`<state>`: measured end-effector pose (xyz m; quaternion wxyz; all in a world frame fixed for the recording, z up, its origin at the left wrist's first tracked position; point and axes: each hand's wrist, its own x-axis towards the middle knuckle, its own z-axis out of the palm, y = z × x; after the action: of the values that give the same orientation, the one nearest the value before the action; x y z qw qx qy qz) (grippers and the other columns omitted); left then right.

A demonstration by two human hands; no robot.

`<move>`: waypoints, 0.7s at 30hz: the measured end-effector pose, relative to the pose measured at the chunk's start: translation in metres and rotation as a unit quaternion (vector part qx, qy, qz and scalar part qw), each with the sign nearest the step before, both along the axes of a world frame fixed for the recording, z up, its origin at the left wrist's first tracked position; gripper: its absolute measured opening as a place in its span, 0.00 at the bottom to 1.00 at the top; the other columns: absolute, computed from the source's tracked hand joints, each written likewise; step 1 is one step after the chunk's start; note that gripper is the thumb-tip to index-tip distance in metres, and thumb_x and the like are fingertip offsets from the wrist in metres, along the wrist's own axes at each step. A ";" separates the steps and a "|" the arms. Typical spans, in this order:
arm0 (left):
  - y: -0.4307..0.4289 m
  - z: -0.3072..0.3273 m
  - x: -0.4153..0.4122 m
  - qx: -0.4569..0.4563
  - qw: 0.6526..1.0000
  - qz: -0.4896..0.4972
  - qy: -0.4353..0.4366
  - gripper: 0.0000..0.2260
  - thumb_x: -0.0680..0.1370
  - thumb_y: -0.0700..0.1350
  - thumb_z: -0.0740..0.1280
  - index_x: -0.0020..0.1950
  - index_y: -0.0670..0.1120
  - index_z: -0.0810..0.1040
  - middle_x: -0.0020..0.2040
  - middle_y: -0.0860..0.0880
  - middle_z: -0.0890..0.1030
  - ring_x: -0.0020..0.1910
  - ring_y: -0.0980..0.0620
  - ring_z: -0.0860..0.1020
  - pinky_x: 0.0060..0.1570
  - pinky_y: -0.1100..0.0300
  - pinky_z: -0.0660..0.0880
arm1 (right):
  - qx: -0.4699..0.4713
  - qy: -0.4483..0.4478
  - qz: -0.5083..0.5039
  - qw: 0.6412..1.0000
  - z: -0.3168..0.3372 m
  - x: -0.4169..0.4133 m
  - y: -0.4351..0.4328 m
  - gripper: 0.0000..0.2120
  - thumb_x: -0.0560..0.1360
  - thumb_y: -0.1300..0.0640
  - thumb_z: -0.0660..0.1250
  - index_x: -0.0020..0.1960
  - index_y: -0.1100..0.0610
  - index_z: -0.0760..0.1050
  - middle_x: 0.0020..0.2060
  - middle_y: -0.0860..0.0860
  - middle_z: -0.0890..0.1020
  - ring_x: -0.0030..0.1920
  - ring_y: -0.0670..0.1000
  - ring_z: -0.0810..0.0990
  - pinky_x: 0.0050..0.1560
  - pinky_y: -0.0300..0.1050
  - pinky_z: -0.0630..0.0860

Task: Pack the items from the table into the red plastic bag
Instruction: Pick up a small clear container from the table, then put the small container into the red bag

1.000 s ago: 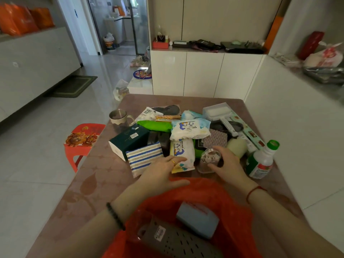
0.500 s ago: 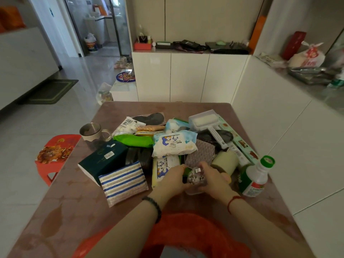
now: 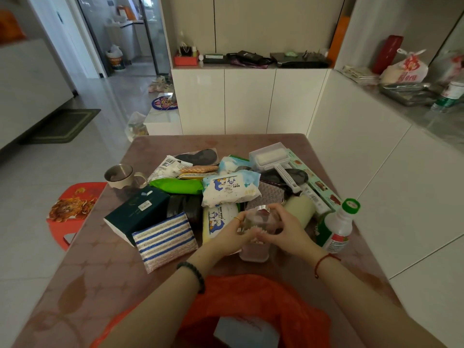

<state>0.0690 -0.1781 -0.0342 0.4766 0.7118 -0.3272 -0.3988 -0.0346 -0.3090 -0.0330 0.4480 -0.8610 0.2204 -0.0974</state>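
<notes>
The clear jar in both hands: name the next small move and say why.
Probably draw the clear jar back toward the body and lower it into the red plastic bag. Left hand and right hand already clasp it, and the bag lies open just below.

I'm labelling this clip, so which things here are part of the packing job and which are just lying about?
Part of the job:
- red bag
- clear jar, held by left hand and right hand
- wipes pack
- striped cloth
- dark box
- white bottle
- metal cup

Just lying about:
- red stool
- doormat
- black tray on the cabinet
</notes>
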 end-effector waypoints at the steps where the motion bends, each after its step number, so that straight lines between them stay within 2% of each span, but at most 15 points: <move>1: 0.001 -0.001 0.000 0.012 1.000 0.001 -0.002 0.23 0.76 0.42 0.66 0.68 0.47 0.63 0.58 0.50 0.75 0.54 0.58 0.75 0.52 0.65 0.76 | -0.006 0.008 -0.006 1.000 -0.004 0.000 0.002 0.28 0.65 0.52 0.76 0.60 0.47 0.67 0.55 0.48 0.78 0.50 0.46 0.79 0.50 0.46 0.80; 3: 0.003 -0.003 0.000 0.038 0.999 -0.007 -0.020 0.27 0.73 0.42 0.69 0.69 0.46 0.62 0.61 0.45 0.75 0.58 0.50 0.75 0.60 0.54 0.75 | -0.014 0.009 -0.020 1.000 -0.007 -0.001 0.005 0.31 0.65 0.53 0.76 0.63 0.49 0.66 0.56 0.48 0.77 0.52 0.46 0.78 0.50 0.41 0.79; 5: 0.005 -0.008 -0.001 0.079 0.995 -0.026 -0.060 0.30 0.71 0.42 0.71 0.70 0.45 0.61 0.64 0.44 0.74 0.62 0.47 0.74 0.64 0.49 0.72 | -0.013 0.009 -0.020 1.000 -0.008 -0.003 0.007 0.32 0.66 0.53 0.76 0.65 0.50 0.65 0.54 0.45 0.76 0.53 0.45 0.76 0.49 0.36 0.76; 7: 0.007 -0.013 -0.001 0.110 0.988 -0.042 -0.100 0.30 0.71 0.44 0.71 0.70 0.46 0.61 0.65 0.45 0.74 0.63 0.48 0.73 0.65 0.48 0.71 | -0.007 0.019 -0.005 1.000 -0.013 -0.006 0.011 0.31 0.67 0.54 0.75 0.66 0.51 0.64 0.53 0.44 0.74 0.54 0.45 0.75 0.49 0.35 0.74; 10: 0.006 -0.015 -0.001 0.123 0.981 -0.054 -0.140 0.28 0.72 0.48 0.70 0.69 0.46 0.63 0.65 0.45 0.74 0.63 0.48 0.73 0.64 0.52 0.71 | 0.018 0.009 -0.002 1.000 -0.024 -0.009 0.017 0.31 0.67 0.56 0.75 0.66 0.52 0.65 0.54 0.46 0.76 0.55 0.45 0.77 0.50 0.34 0.74; 12: 0.004 -0.015 -0.002 0.136 0.974 -0.066 -0.168 0.26 0.73 0.51 0.69 0.68 0.46 0.65 0.64 0.46 0.75 0.62 0.48 0.74 0.61 0.55 0.71 | 0.037 -0.004 -0.023 0.999 -0.031 -0.010 0.021 0.30 0.66 0.59 0.75 0.64 0.50 0.65 0.51 0.43 0.77 0.50 0.39 0.77 0.48 0.31 0.76; 14: 0.002 -0.015 -0.002 0.143 0.969 -0.076 -0.185 0.25 0.73 0.52 0.68 0.67 0.46 0.66 0.64 0.44 0.75 0.62 0.46 0.74 0.62 0.53 0.71 | 0.060 -0.021 -0.051 0.997 -0.039 -0.012 0.023 0.30 0.64 0.60 0.76 0.60 0.47 0.66 0.49 0.38 0.77 0.48 0.35 0.77 0.49 0.33 0.77; 15: 0.001 -0.015 -0.003 0.143 0.968 -0.080 -0.189 0.24 0.73 0.52 0.68 0.66 0.45 0.67 0.63 0.44 0.75 0.62 0.46 0.74 0.62 0.52 0.71 | 0.071 -0.026 -0.061 0.995 -0.044 -0.013 0.025 0.31 0.62 0.58 0.78 0.60 0.47 0.67 0.50 0.38 0.76 0.49 0.32 0.76 0.51 0.32 0.76; 18: 0.000 -0.012 -0.004 0.161 0.958 -0.087 -0.219 0.21 0.76 0.47 0.66 0.65 0.42 0.67 0.63 0.42 0.75 0.62 0.44 0.73 0.59 0.57 0.69 | 0.097 -0.029 -0.058 0.993 -0.057 -0.015 0.031 0.35 0.59 0.58 0.80 0.59 0.45 0.65 0.53 0.35 0.73 0.52 0.29 0.73 0.49 0.18 0.67; 19: -0.001 -0.012 -0.004 0.162 0.955 -0.090 -0.230 0.20 0.76 0.46 0.65 0.66 0.41 0.67 0.64 0.41 0.75 0.63 0.43 0.73 0.59 0.57 0.69 | 0.108 -0.024 -0.062 0.992 -0.058 -0.015 0.033 0.36 0.59 0.55 0.80 0.59 0.45 0.64 0.52 0.35 0.72 0.52 0.31 0.72 0.48 0.16 0.65; 21: -0.001 -0.012 -0.003 0.160 0.954 -0.099 -0.235 0.19 0.77 0.45 0.64 0.66 0.41 0.66 0.64 0.40 0.74 0.63 0.43 0.72 0.60 0.56 0.69 | 0.118 -0.034 -0.081 0.989 -0.059 -0.015 0.036 0.42 0.51 0.37 0.78 0.60 0.46 0.66 0.51 0.33 0.72 0.52 0.32 0.71 0.47 0.15 0.65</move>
<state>0.0659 -0.1789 -0.0463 0.2244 0.8160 -0.4309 -0.3131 -0.0497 -0.2731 -0.0915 0.5445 -0.7775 0.2839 -0.1354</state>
